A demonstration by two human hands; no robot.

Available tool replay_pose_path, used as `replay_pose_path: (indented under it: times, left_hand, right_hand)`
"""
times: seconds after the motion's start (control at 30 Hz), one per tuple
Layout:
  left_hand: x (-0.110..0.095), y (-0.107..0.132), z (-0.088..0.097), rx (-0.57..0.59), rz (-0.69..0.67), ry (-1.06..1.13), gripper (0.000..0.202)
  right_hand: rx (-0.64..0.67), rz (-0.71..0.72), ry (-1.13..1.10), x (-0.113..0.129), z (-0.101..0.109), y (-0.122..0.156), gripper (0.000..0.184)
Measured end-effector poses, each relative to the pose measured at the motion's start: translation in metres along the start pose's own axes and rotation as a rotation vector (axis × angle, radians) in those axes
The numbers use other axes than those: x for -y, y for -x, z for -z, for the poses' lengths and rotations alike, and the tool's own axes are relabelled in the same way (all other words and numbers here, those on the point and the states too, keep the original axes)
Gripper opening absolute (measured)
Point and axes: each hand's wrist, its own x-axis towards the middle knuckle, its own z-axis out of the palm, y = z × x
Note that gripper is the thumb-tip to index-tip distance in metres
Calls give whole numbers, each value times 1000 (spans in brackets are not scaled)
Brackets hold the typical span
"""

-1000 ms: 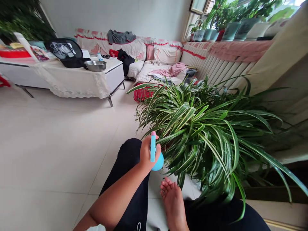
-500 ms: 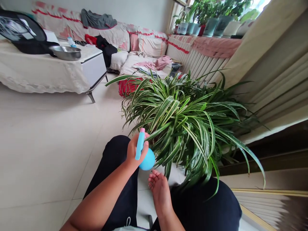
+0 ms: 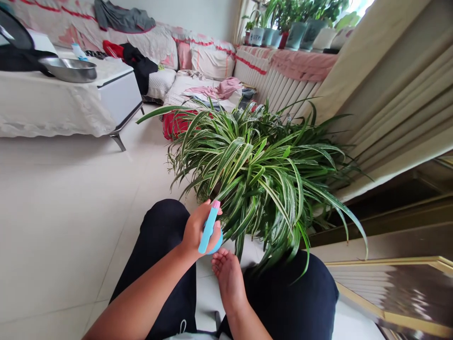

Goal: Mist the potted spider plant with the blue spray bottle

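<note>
My left hand point(image 3: 195, 230) is wrapped round the neck of a light blue spray bottle point(image 3: 209, 229) with a pink nozzle. The nozzle points toward a large spider plant point(image 3: 255, 174) with green and pale striped leaves, some of them glistening. Most of the bottle's round body is hidden behind the hand. Just below the bottle, my right hand point(image 3: 229, 275) is turned palm up, its fingers loosely curled and nothing in it. The plant's leaves hang close to both hands and over my right knee; its pot is mostly covered.
A cloth-covered table point(image 3: 81, 101) with a metal bowl point(image 3: 69, 69) stands at the left. Behind are a sofa point(image 3: 163, 47) with clothes and a windowsill with several potted plants point(image 3: 295, 35). A curtain point(image 3: 385, 108) and a glass-panelled cabinet door point(image 3: 399, 288) are at the right.
The view has swung slightly right, so the room shifts left. My left hand has tilted the spray bottle and brought it a little lower, nearer my right hand, which keeps its pose.
</note>
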Motion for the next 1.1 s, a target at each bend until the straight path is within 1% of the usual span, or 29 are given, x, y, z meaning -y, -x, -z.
replay_pose_path:
  times: [0.07, 0.17, 0.27, 0.37, 0.57, 0.67, 0.8, 0.9, 1.1]
  left_hand:
    - [0, 2, -3, -8, -40, 11, 30]
    - [0, 6, -6, -11, -112, 85, 38]
    - [-4, 9, -8, 21, -135, 180, 39]
    - [-9, 11, -8, 55, -163, 230, 41]
    - [-14, 6, -3, 97, -170, 233, 37]
    - [-15, 5, -2, 107, -165, 223, 34]
    - [-11, 10, -6, 157, -158, 240, 32]
    - [-7, 13, -11, 180, -111, 229, 34]
    - [-5, 11, -14, 258, 14, 207, 34]
  right_hand:
    - [0, -42, -21, -1, 2, -1, 34]
    - [-9, -93, -51, -3, 7, -2, 38]
    - [-21, -115, -79, -5, 10, -5, 38]
    - [5, -109, -116, -4, 9, -5, 39]
    - [77, -120, -149, 0, 0, 2, 41]
    - [79, -140, -147, -1, -1, 4, 38]
    - [51, -169, -142, -4, -3, 4, 34]
    - [6, -193, -131, -6, -4, 3, 32]
    - [-68, -236, -115, -5, -7, 4, 38]
